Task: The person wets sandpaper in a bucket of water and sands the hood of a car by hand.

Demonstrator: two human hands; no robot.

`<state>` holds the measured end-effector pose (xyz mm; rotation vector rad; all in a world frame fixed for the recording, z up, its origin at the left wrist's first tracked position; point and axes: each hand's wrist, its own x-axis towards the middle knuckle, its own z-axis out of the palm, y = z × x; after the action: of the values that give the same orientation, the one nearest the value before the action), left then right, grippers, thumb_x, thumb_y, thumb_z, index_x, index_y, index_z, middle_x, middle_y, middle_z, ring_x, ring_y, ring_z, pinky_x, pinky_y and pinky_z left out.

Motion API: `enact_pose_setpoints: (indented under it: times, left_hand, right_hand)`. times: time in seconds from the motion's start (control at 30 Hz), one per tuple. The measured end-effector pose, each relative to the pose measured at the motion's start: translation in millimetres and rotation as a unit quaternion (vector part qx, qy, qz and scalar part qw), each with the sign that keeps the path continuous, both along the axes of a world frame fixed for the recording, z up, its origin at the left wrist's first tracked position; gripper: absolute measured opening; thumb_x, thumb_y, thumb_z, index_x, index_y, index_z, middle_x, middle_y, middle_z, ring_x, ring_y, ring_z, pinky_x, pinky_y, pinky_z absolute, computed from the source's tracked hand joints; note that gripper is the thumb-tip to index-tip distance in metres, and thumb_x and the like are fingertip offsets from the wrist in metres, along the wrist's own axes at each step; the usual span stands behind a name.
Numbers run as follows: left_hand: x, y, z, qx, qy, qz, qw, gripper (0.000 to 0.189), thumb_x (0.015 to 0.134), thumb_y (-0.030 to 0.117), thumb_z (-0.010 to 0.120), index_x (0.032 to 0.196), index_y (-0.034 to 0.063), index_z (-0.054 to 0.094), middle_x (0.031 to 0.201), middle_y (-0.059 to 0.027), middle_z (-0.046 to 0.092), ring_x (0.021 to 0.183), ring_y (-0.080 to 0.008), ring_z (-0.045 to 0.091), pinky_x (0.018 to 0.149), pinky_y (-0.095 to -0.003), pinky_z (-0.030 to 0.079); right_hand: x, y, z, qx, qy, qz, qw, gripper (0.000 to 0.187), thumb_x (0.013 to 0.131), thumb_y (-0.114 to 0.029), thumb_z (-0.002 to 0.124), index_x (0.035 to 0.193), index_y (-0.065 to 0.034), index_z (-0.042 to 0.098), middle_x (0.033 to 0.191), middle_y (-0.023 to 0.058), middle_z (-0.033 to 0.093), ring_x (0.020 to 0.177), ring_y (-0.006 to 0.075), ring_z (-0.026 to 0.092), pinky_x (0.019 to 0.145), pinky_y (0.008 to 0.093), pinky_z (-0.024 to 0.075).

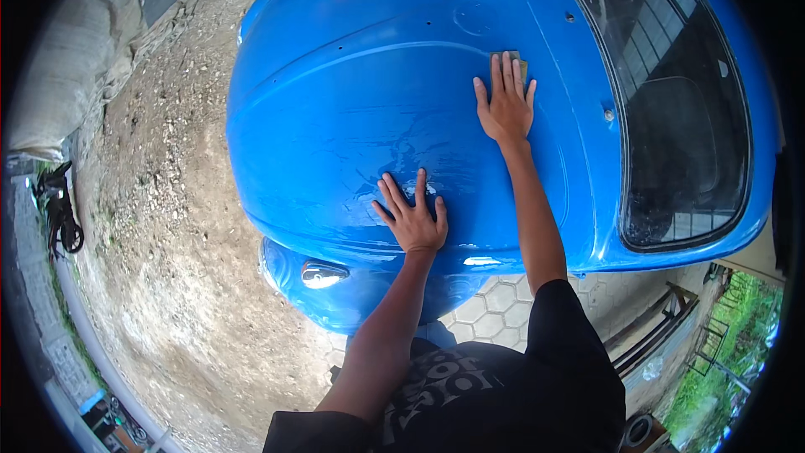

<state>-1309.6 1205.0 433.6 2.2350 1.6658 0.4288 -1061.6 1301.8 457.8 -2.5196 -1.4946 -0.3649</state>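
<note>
The rounded blue hood point(327, 132) of a small car spreads before me, with wet-looking streaks and glossy patches on it. My right hand point(506, 110) lies palm down near the windshield end, its middle fingers pressing a small tan-green sheet, probably sandpaper point(523, 69), flat against the paint. Only the sheet's edges show around the fingers. Closer to my body, my left hand point(416, 223) rests on the hood's near side with fingers spread and nothing visible under it. A pale curved line runs across the hood towards the sheet.
The dark windshield point(685, 113) stands right of the hood. Below its near edge is a blue fender point(352, 302) with a chrome-trimmed lamp point(324, 274). Gravelly ground point(170, 220) lies left, hexagonal paving point(490, 311) near my legs. A motorcycle point(60, 207) is at far left, a bench-like frame point(657, 327) at right.
</note>
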Motion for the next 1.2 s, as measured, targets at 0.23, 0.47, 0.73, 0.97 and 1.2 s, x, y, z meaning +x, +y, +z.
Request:
enact_pose_setpoints:
  times: [0.23,0.47,0.73,0.97,1.2]
  left_hand:
    - [-9.1,1.9,-0.3,0.009,-0.029,0.009,1.000,0.058,0.098,0.047,0.043,0.154,0.0345,0.035,0.164,-0.0266,0.010,0.154,-0.0400,0.006,0.118,-0.0641,0.000]
    - [-2.0,7.0,-9.0,0.050,-0.052,-0.003,0.997,0.058,0.098,0.045,0.045,0.153,0.0305,0.037,0.164,-0.0261,0.010,0.154,-0.0402,0.005,0.119,-0.0628,0.000]
    - [-2.6,18.6,-28.7,0.104,-0.069,-0.052,0.991,0.058,0.099,0.049,0.045,0.154,0.0312,0.036,0.164,-0.0269,0.012,0.153,-0.0418,0.010,0.118,-0.0641,0.002]
    - [-44.2,26.8,-32.9,0.077,-0.097,-0.122,0.985,0.055,0.098,0.046,0.052,0.151,0.0310,0.043,0.164,-0.0163,0.022,0.152,-0.0369,0.018,0.120,-0.0581,0.011]
    - [25.8,5.9,-17.5,0.066,-0.073,-0.025,0.995,0.055,0.099,0.043,0.049,0.152,0.0277,0.042,0.164,-0.0123,0.025,0.152,-0.0350,0.019,0.121,-0.0576,0.010]
  right_hand:
    - [-12.7,-2.8,-7.7,-0.013,-0.009,0.057,0.998,0.063,0.105,-0.055,0.028,0.158,-0.0219,0.028,0.164,0.0007,0.027,0.152,0.0219,0.022,0.124,0.0523,0.0123]
    - [-115.3,-204.1,-23.9,-0.026,0.013,-0.033,0.999,0.060,0.104,-0.050,0.036,0.158,-0.0227,0.030,0.164,0.0011,0.028,0.151,0.0220,0.025,0.122,0.0545,0.0182]
    - [-104.8,-315.9,-23.7,-0.037,0.054,-0.171,0.983,0.061,0.103,-0.046,0.042,0.159,-0.0279,0.026,0.166,-0.0033,0.022,0.152,0.0232,0.024,0.120,0.0574,0.0212]
    - [-66.9,-305.5,-33.7,0.060,0.060,-0.187,0.979,0.059,0.103,-0.047,0.040,0.158,-0.0271,0.028,0.166,-0.0022,0.022,0.152,0.0263,0.021,0.120,0.0570,0.0209]
    - [51.0,-212.7,0.3,0.102,0.016,-0.045,0.994,0.057,0.104,-0.046,0.040,0.155,-0.0220,0.036,0.162,-0.0003,0.030,0.150,0.0231,0.027,0.123,0.0500,0.0183]
